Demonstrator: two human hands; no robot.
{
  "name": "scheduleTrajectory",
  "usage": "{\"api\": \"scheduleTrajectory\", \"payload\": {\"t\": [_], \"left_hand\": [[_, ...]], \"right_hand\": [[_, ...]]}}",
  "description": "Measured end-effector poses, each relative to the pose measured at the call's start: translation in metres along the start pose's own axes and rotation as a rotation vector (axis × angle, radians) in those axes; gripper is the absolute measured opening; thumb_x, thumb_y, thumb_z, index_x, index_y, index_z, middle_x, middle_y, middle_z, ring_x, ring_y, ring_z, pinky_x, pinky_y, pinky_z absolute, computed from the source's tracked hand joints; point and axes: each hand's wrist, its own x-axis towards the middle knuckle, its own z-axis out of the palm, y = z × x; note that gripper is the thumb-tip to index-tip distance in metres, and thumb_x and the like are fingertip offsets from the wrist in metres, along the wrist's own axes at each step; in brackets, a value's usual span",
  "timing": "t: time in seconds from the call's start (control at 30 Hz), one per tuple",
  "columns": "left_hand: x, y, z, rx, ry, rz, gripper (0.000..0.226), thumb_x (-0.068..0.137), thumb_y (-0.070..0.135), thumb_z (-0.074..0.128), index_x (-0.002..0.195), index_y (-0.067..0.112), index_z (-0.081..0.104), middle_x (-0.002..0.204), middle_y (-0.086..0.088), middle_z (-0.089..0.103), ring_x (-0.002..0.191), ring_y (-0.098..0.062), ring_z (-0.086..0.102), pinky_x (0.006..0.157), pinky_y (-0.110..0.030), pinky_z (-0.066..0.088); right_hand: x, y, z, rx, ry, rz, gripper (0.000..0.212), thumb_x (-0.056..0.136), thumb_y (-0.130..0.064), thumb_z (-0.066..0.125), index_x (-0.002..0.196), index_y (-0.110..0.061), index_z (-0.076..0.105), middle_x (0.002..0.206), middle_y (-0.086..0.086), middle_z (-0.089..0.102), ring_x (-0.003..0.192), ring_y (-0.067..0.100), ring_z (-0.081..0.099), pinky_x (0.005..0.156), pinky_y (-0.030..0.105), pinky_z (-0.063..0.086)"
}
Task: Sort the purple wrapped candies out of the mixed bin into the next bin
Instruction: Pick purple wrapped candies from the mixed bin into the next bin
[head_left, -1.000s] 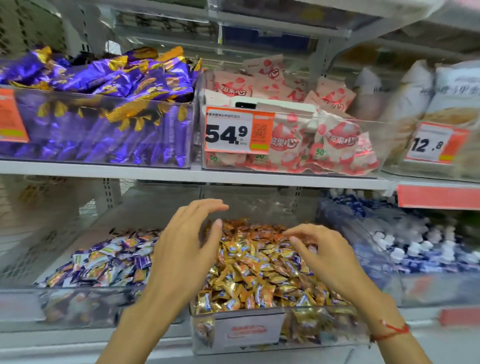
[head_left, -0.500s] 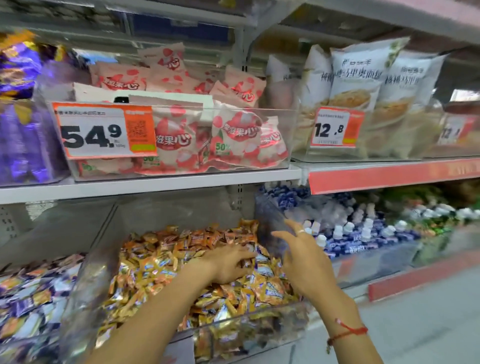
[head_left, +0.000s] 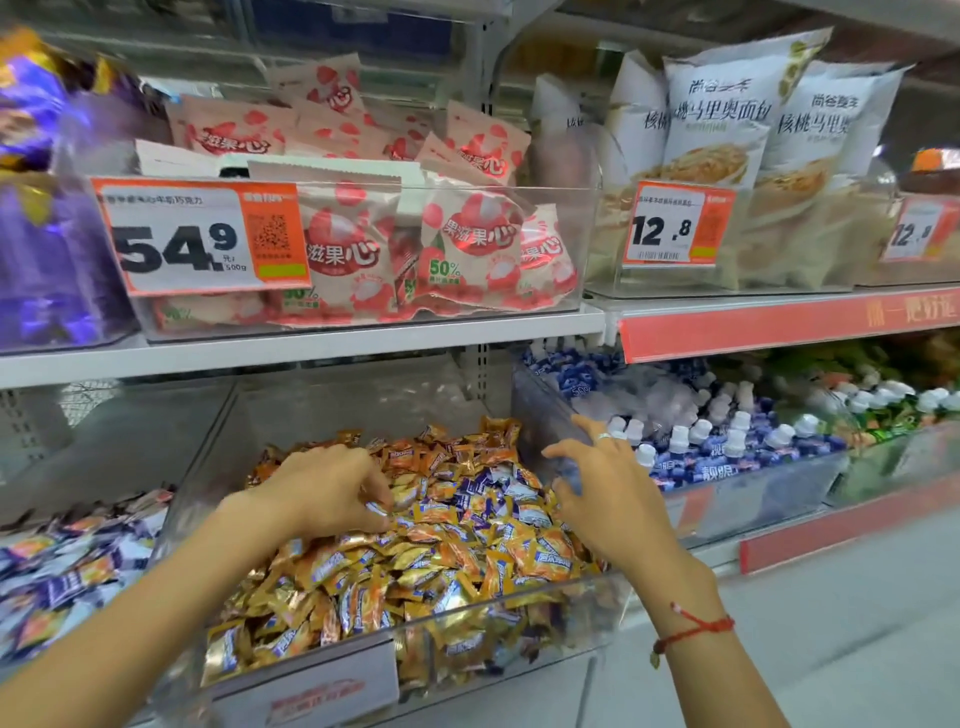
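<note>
Your left hand (head_left: 332, 491) is down in the mixed bin (head_left: 467, 631), centre-bottom of frame, fingers curled onto the pile; looks like it pinches a pale/purple wrapper at the fingertips (head_left: 376, 512), but can't tell for sure, too blurred. Right hand (head_left: 605, 499) hovers w/ fingers spread apart, holding nothing, over the bin's right side.

Purple wrapped candies (head_left: 483, 493) sit clustered mid-pile, betw. your two hands, mixed w/ orange/gold ones (head_left: 441, 561).

Tips, IMO: pick by the twisted wrapper end, one at a time, so gold ones don't ride along. Use the right hand to rake gold aside & expose purples. The next bin (head_left: 78, 561), lower left, is probably the drop spot; carry across the wall, don't toss.

Counts: 2 hands, 1 mixed bin, 1 bin lower left. Purples visible: roughly a dozen+, exact no. can't be told. Gold: far too many to count.
</note>
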Motion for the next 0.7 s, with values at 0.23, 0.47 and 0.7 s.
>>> {"api": "scheduleTrajectory", "payload": {"t": [0.23, 0.47, 0.7], "left_hand": [[0.017, 0.031, 0.012, -0.343, 0.190, 0.146, 0.035, 0.094, 0.044, 0.055, 0.127, 0.034, 0.059, 0.136, 0.013, 0.054, 0.126, -0.007, 0.048, 0.105, -0.032, 0.039], [0.073, 0.057, 0.032, -0.066, 0.050, 0.038, 0.034, 0.089, 0.043, 0.064, 0.116, 0.022, 0.064, 0.120, 0.002, 0.064, 0.112, -0.019, 0.058, 0.090, -0.033, 0.046], [0.049, 0.041, 0.030, -0.131, 0.199, 0.078, 0.015, 0.088, 0.038, 0.067, 0.095, 0.026, 0.068, 0.107, 0.009, 0.067, 0.103, -0.015, 0.061, 0.078, -0.029, 0.045]], "right_hand": [[0.009, -0.016, 0.007, 0.033, 0.251, -0.036, 0.028, 0.093, -0.016, 0.055, 0.117, -0.028, 0.065, 0.141, 0.000, 0.047, 0.133, 0.022, 0.035, 0.104, 0.038, 0.031], [0.015, -0.023, 0.007, 0.075, 0.263, -0.048, 0.025, 0.094, -0.021, 0.054, 0.114, -0.031, 0.067, 0.124, -0.008, 0.058, 0.118, 0.014, 0.045, 0.095, 0.028, 0.036], [0.014, -0.023, 0.007, 0.019, 0.218, -0.106, 0.024, 0.092, -0.018, 0.058, 0.109, -0.031, 0.069, 0.117, -0.009, 0.064, 0.116, 0.017, 0.048, 0.096, 0.034, 0.033]]}}
